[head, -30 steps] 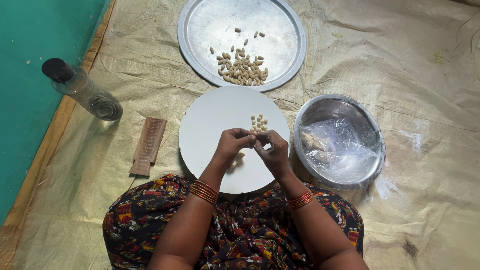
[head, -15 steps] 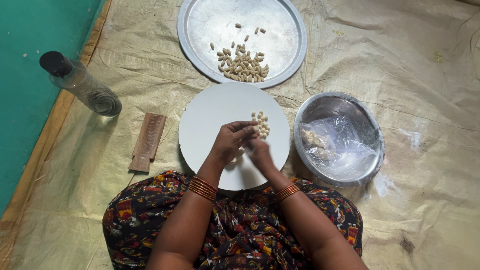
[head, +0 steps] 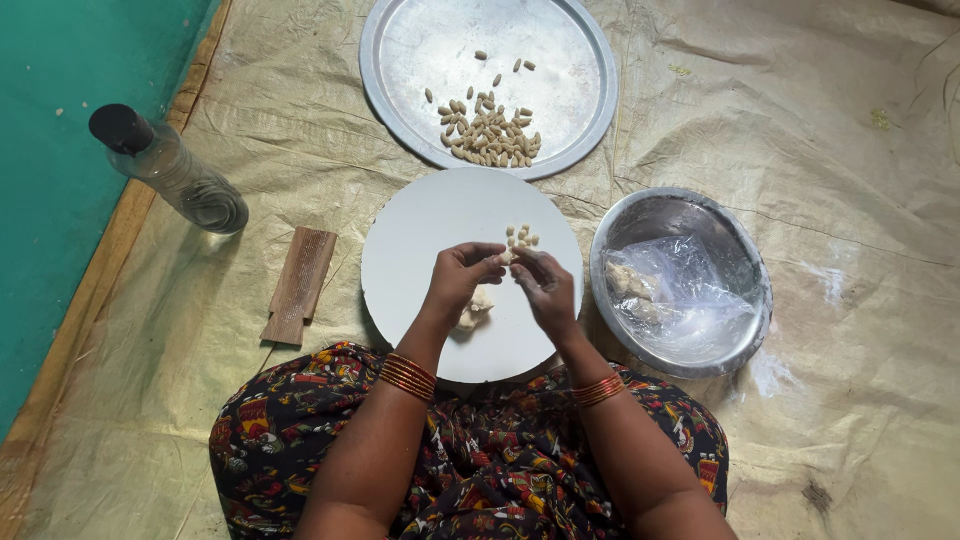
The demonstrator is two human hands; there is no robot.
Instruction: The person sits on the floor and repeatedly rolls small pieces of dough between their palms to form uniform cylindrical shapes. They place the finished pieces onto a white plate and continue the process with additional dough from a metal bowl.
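Both my hands meet over a round white board in front of my lap. My left hand and my right hand pinch a small bit of pale dough between their fingertips. A few small shaped dough pieces lie on the board just beyond my fingers. A lump of dough rests on the board under my left wrist.
A large steel plate with several shaped dough pieces lies beyond the board. A steel bowl lined with clear plastic and holding dough sits to the right. A clear bottle and a ridged wooden block lie to the left on the tan sheet.
My hands have shifted slightly over the board, staying together on the small bit of dough near the pile of pieces.
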